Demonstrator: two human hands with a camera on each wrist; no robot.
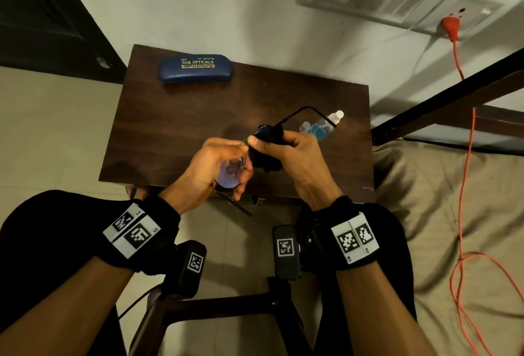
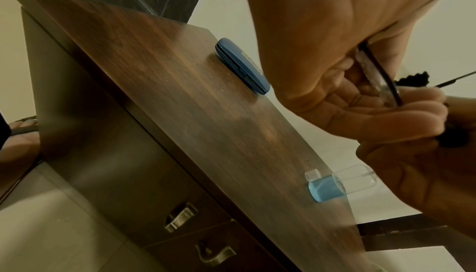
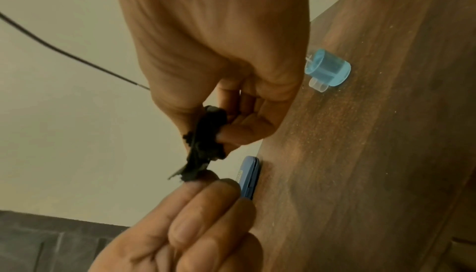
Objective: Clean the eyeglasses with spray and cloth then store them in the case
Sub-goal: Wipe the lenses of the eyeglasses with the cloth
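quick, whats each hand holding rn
Left hand: holding the glasses by one lens.
Right hand: holding the cloth, pinched against the glasses.

The table (image 1: pixel 198 117) is dark wood, smooth. The case (image 1: pixel 195 68) looks like hard blue plastic. The bottle (image 1: pixel 323 127) is clear plastic. The cloth (image 3: pixel 203 150) is soft and black.

Head camera looks down on the table (image 1: pixel 170 128); both wrist cameras view it close, sideways.

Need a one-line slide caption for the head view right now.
Left hand holds the eyeglasses while the right hand rubs a lens with the black cloth; case closed.
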